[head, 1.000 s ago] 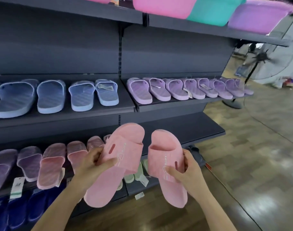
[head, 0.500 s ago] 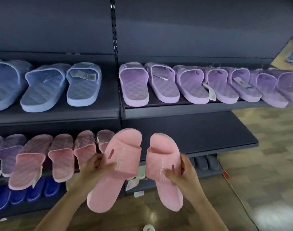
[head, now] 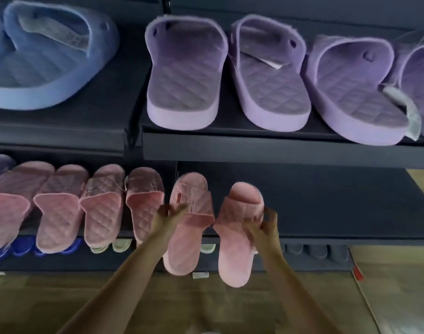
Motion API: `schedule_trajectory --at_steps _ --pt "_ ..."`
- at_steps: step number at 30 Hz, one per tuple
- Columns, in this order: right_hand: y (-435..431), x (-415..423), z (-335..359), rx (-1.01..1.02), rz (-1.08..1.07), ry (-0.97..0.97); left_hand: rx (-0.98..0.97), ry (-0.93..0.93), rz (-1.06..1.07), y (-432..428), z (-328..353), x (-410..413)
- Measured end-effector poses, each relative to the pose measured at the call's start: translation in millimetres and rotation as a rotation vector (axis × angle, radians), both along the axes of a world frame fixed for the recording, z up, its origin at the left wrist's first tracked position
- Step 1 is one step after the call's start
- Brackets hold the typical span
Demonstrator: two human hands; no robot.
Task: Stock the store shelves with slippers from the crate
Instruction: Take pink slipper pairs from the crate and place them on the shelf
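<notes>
A dark shelf [head: 339, 213] holds a row of pink slippers [head: 102, 208]; right of that row the left hand [head: 167, 213] grips a first slipper [head: 187, 244], the right hand [head: 266, 225] a second slipper [head: 235, 256]

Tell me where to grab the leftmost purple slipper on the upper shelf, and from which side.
Probably the heel end of the leftmost purple slipper, coming from the front. Its heel points out at the shelf edge, the thick sole wall is exposed there, and its strap sits far back. The neighbouring purple slipper crowds its right side.
</notes>
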State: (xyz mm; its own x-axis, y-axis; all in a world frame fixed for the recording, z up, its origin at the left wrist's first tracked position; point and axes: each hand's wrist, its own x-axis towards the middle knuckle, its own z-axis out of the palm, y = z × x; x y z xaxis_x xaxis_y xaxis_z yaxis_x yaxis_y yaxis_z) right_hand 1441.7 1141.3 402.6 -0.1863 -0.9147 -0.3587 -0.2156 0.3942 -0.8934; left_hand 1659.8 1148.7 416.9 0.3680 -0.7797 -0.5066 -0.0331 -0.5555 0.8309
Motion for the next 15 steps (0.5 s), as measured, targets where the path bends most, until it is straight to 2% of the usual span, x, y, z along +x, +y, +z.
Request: schedule_trajectory --at_steps 2,5,7,10,12,15 --pt "-15.1 -2.8 -18.2 -0.004 -0.046 -0.020 0.016 0.038 0.018 -15.1 -18.5 -8.2" --pt "-37.8 -7.2 -39.8 -0.026 -0.071 -0.048 0.055 -0.060 -0.016 -35.4 -36.4 -16.9" --pt "-53.3 -7.0 -49.2 0.003 -0.095 -0.110 0.045 -0.023 0.009 -46.1 -42.8 -20.8" --pt "-73.1 -0.7 -54.2 0.045 -0.043 -0.117 0.042 -0.058 0.029 -55.9 -44.6 -19.3" --pt "-82.9 6.9 -55.1 0.039 0.030 -0.052 0.037 -0.070 0.007 -58.7 -45.1 -16.8" --pt "-86.4 19.3 -51.9 -0.015 0.202 0.211 0.042 -0.192 -0.060 -54.2 -41.2 -14.8"
